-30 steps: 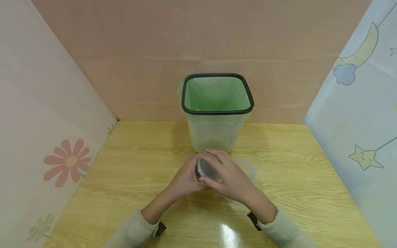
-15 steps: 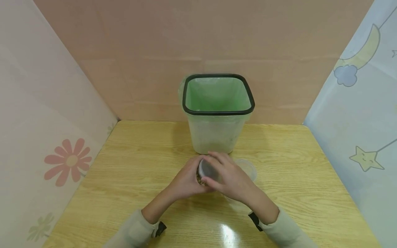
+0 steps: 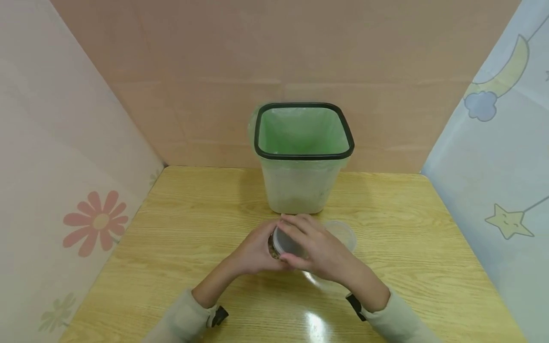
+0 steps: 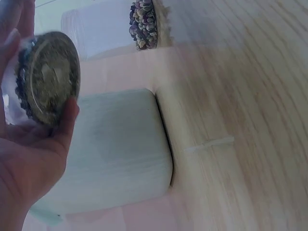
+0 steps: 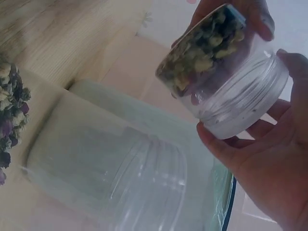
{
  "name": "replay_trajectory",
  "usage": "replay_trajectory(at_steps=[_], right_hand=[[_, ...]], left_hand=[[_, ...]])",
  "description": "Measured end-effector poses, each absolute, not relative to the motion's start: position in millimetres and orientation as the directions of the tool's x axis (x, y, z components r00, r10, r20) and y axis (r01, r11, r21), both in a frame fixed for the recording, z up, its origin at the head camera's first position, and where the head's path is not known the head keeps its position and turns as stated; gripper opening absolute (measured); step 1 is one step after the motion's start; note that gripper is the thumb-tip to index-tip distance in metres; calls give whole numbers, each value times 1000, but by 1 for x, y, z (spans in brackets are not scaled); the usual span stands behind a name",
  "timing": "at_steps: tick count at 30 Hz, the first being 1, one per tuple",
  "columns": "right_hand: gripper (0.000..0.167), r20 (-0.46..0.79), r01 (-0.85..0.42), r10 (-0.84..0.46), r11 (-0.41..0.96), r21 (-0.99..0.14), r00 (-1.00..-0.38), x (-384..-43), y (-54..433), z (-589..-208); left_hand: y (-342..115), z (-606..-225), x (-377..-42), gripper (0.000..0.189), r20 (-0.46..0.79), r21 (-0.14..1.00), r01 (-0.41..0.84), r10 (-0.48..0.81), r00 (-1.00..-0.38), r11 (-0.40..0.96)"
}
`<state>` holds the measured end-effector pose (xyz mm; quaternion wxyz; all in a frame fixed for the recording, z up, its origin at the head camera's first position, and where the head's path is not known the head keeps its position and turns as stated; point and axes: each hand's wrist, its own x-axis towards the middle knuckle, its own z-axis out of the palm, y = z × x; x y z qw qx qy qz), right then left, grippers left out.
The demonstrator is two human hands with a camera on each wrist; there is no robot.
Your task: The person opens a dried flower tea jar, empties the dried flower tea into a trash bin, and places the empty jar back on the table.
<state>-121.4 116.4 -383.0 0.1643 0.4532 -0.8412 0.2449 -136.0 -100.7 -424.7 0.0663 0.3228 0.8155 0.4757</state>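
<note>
Dried flower buds fill the bottom of a small clear jar (image 5: pixel 207 55), which is tilted above the table. My left hand (image 3: pixel 255 250) grips the jar's side, its thumb showing by the round base in the left wrist view. Over the jar's top, my right hand (image 3: pixel 321 250) holds the frosted lid (image 3: pixel 288 240) with fingers and thumb spread round its rim. How tightly the lid sits cannot be told. A second, larger clear jar (image 5: pixel 149 178) stands lidless just beyond my right hand, with dried rosebuds (image 4: pixel 143 25) at its bottom.
A bin (image 3: pixel 296 186) with a black rim and a green liner stands behind the hands, at the back of the wooden table (image 3: pixel 171 219). Patterned panels (image 3: pixel 94 219) rise on the left and right, and a plain pinkish one (image 3: pixel 206 109) at the back.
Both hands and the small jar have come slightly lower in the view, away from the bin. The right hand's fingers have shifted a little over the lid.
</note>
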Motion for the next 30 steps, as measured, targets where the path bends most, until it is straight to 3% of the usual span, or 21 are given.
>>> replay_trajectory(at_steps=[8, 16, 21, 30], right_hand=[[60, 468, -869, -733, 398, -294, -494, -120, 121, -380], [65, 457, -822, -683, 475, -314, -569, -119, 121, -379], [66, 470, -798, -647, 517, -308, -600, -119, 122, -380], [64, 496, -804, -639, 529, -272, -588, -120, 121, -380]], left_hand=[[-104, -423, -132, 86, 158, 867, 413, 631, -760, 280], [-101, -426, -135, 91, 182, 842, 429, 575, -798, 328], [-94, -426, -139, 80, 246, 826, 470, 549, -799, 313], [-90, -427, -134, 88, 234, 758, 481, 504, -831, 440]])
